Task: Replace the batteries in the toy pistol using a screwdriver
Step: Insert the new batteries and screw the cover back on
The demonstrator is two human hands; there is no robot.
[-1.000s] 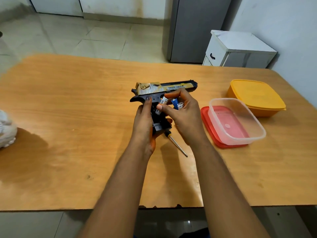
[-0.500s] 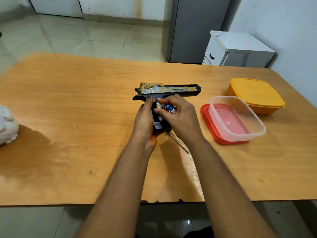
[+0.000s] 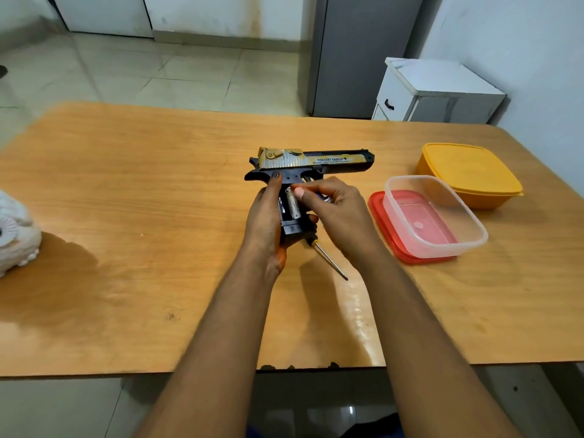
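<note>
Gold-and-black toy pistol (image 3: 311, 164) lies on the wooden counter (image 3: 142, 216), its handle compartment open: the left hand (image 3: 267, 222) curls round the handle, a firm grip, while the right hand (image 3: 335, 213) pinches a silvery battery (image 3: 292, 205) into the slot, another battery tucked in its fingers. Judged midway: cells going in, cover and screw outstanding. The screwdriver (image 3: 328, 260) lies beside the handle. Nearby, a clear tub (image 3: 436, 216) sits on a red lid (image 3: 380, 216), seemingly empty; the yellow box (image 3: 467, 175) stays lidded, contents hidden
</note>
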